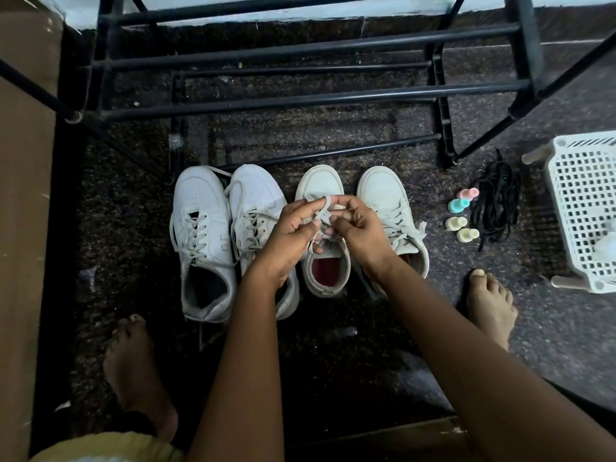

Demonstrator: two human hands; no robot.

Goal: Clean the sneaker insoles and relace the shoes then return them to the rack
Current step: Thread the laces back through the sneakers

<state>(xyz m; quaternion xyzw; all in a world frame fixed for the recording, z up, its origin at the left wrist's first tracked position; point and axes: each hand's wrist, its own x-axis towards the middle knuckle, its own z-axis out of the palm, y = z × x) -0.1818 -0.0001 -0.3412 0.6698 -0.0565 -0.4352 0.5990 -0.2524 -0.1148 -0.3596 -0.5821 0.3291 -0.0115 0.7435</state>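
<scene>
Several white sneakers stand in a row on the dark floor before the black shoe rack (300,95). The left pair (203,235) has dark insides and is laced. In the right pair, the small sneaker (325,261) shows a red insole, and its mate (390,198) stands to its right. My left hand (290,231) and my right hand (361,225) meet above the small sneaker's tongue. Both pinch its grey lace (321,208), which loops between my fingers.
A bundle of black laces (496,201) lies right of the shoes beside several small pastel bottles (461,215). A white perforated basket (586,208) sits at the far right. My bare feet (490,301) flank the shoes. A brown wall runs along the left.
</scene>
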